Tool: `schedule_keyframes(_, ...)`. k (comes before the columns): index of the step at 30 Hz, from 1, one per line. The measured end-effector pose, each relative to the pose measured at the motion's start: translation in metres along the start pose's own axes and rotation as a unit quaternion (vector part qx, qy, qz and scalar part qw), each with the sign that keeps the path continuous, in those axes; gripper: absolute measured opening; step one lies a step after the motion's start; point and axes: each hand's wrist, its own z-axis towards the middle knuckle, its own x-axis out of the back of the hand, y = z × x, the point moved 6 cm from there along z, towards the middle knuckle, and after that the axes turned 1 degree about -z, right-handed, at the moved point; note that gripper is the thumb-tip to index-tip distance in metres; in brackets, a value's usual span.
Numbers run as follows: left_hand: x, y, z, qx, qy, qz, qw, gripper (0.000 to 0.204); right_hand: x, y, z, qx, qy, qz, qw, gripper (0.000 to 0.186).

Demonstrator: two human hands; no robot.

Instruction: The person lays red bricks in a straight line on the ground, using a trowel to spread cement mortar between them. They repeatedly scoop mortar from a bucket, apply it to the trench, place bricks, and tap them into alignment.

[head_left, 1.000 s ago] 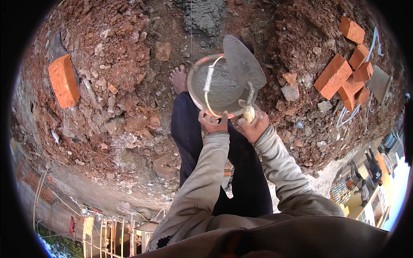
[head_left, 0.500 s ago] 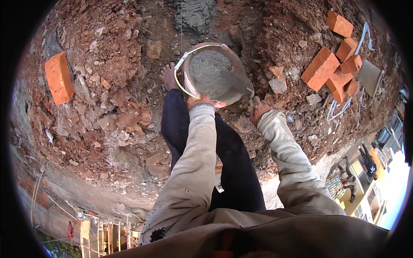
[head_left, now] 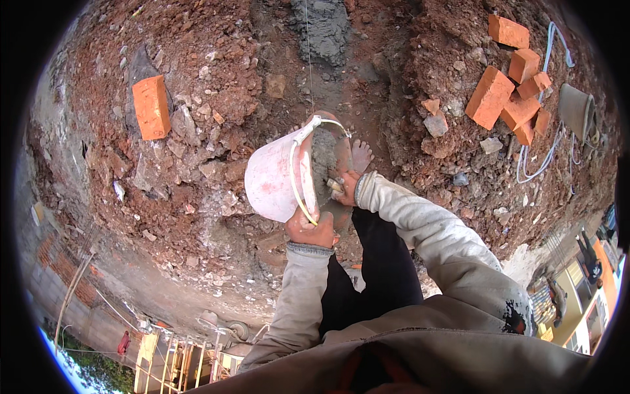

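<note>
A whitish-pink bucket [head_left: 272,178] is tipped on its side in front of me, its mouth turned to the right. Grey wet mortar [head_left: 323,152] shows inside the mouth. My left hand [head_left: 311,230] is closed on the near part of the bucket's rim, beside the pale wire handle [head_left: 294,176]. At the mouth, my right hand [head_left: 346,188] grips a trowel by its handle [head_left: 335,186]. The trowel's blade is hidden, apparently within the bucket.
A strip of grey mortar [head_left: 321,33] lies ahead in the trench, under a taut string [head_left: 308,59]. Rubble banks [head_left: 197,79] flank it. One orange brick [head_left: 151,108] lies left; several more bricks [head_left: 490,97] lie right, near pale cord [head_left: 525,164] and a grey container [head_left: 577,110].
The bucket has gone from upright to tipped, its base swung left. My right hand has moved left with the trowel to the bucket's mouth, and the blade has gone out of sight.
</note>
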Motion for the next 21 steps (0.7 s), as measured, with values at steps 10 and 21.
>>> schedule_keyframes(10,0.064,-0.047,0.015,0.162,0.057,-0.161,0.972,0.020,0.005,-0.033,0.003,-0.001,-0.021,0.046,0.999,0.061)
schedule_keyframes(21,0.057,-0.037,0.049,0.120,-0.065,-0.172,0.976,0.017,0.085,-0.077,-0.065,0.044,0.087,-0.195,0.976,0.061)
